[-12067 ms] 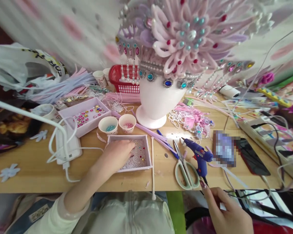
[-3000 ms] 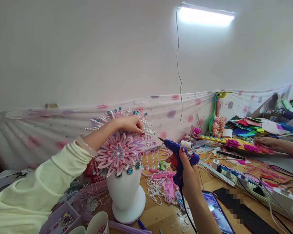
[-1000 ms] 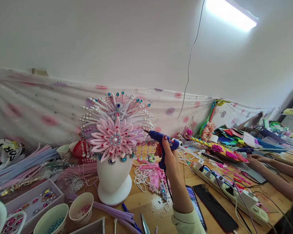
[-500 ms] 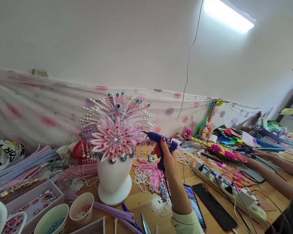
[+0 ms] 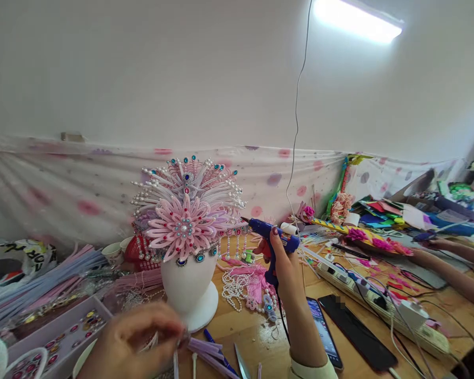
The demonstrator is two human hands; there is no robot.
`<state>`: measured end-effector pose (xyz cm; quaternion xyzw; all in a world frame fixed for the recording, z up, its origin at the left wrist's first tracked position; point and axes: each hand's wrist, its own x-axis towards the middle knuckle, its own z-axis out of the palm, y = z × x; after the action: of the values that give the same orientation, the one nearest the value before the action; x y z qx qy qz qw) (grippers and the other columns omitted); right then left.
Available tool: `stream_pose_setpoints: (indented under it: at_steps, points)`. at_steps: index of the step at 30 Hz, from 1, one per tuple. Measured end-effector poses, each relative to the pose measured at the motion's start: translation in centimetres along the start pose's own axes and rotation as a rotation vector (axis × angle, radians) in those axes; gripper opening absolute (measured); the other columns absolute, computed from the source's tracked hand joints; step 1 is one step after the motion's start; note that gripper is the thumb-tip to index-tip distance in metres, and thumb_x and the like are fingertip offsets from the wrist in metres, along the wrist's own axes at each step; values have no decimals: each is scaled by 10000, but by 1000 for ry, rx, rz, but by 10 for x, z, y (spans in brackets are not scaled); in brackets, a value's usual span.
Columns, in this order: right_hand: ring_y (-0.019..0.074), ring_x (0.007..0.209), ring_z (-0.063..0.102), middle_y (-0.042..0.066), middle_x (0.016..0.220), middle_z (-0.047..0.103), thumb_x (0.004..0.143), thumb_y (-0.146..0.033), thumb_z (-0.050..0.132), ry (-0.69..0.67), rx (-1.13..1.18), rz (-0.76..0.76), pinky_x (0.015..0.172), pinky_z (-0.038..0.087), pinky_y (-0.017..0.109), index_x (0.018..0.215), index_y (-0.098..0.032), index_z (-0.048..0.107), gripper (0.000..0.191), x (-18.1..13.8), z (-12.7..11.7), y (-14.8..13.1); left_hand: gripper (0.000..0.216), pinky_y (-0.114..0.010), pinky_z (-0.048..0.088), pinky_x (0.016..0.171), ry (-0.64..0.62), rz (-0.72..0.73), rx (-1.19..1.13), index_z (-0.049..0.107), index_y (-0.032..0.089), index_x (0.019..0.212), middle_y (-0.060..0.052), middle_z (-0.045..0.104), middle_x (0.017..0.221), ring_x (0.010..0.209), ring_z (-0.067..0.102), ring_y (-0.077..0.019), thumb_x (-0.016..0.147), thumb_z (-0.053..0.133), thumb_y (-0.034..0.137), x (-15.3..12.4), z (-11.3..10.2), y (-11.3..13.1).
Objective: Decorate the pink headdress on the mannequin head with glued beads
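Observation:
My right hand [image 5: 287,269] grips a blue hot glue gun [image 5: 272,236], nozzle aimed left at the right side of a pink flower headdress [image 5: 186,213] studded with pearls and gems. The headdress sits on a white foam head stand [image 5: 189,290] on the wooden table [image 5: 260,337]. My left hand [image 5: 136,337] is low at the front left, blurred, fingers pinched together near the purple pipe cleaners [image 5: 207,351]; what it holds cannot be made out.
A tray of gems [image 5: 59,331] lies front left, a red basket [image 5: 136,252] behind the stand. Bead strings [image 5: 240,287], two phones [image 5: 342,329] and a power strip [image 5: 383,305] lie right. Another person's arms [image 5: 446,266] reach in at far right.
My left hand has come into view at the front left. The view shifted slightly; the glue gun stays beside the headdress.

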<state>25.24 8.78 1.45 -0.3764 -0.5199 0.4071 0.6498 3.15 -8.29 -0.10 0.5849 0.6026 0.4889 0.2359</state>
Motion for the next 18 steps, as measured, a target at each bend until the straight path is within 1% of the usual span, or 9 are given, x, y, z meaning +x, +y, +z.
stream_pose_setpoints:
  at_steps: [2, 4, 7, 9, 11, 13, 15, 18]
  points:
    - [161, 634, 557, 26, 704, 701, 766, -790, 628, 26, 3, 22, 613, 412, 297, 690, -236, 649, 560, -6, -7, 0, 63, -273, 589, 712, 159, 153, -32, 772, 303, 669, 0, 757, 771, 755, 695, -186, 717, 732, 301, 20, 1, 28]
    - [165, 628, 557, 24, 692, 695, 747, -815, 625, 30, 17, 50, 615, 410, 302, 695, -239, 665, 580, -12, -13, -1, 41, -238, 579, 702, 255, 276, -31, 776, 291, 704, 7, 756, 776, 749, 693, -159, 714, 745, 266, 36, 3, 53]
    - [172, 606, 552, 43, 679, 695, 695, -862, 623, 34, 29, 85, 588, 405, 308, 662, -234, 674, 632, -18, -20, -5, 177, -207, 572, 645, 300, 341, -36, 785, 287, 879, 22, 751, 765, 714, 696, -138, 713, 752, 236, 49, 5, 74]
    - [166, 573, 528, 51, 659, 688, 643, -888, 634, 49, 40, 107, 568, 402, 310, 646, -231, 681, 659, -20, -24, -8, 250, -208, 573, 637, 311, 366, -10, 769, 284, 964, 28, 747, 767, 708, 699, -137, 722, 749, 223, 52, 6, 80]
    - [163, 553, 514, 49, 626, 672, 611, -900, 640, 66, 39, 114, 563, 405, 312, 644, -230, 691, 673, -22, -27, -10, 206, -221, 577, 665, 332, 412, 65, 763, 286, 932, 32, 749, 777, 712, 697, -138, 740, 741, 215, 52, 6, 80]
    - [171, 576, 544, 46, 619, 666, 625, -900, 628, 71, 28, 109, 601, 428, 319, 636, -230, 692, 673, -22, -29, -9, 112, -240, 573, 710, 339, 479, 168, 761, 293, 837, 38, 758, 790, 732, 695, -141, 763, 735, 213, 52, 5, 79]
    - [193, 651, 607, 47, 650, 685, 649, -894, 621, 62, 31, 110, 675, 454, 327, 645, -230, 694, 668, -23, -30, -6, 101, -251, 559, 756, 327, 552, 243, 755, 306, 777, 47, 763, 798, 766, 693, -142, 798, 725, 212, 53, 1, 78]
    - [191, 670, 624, 47, 701, 712, 683, -858, 641, 30, 65, 101, 713, 461, 329, 663, -226, 689, 635, -22, -28, -1, 124, -242, 538, 783, 315, 637, 264, 763, 322, 804, 56, 770, 820, 801, 692, -134, 835, 711, 215, 62, -8, 87]
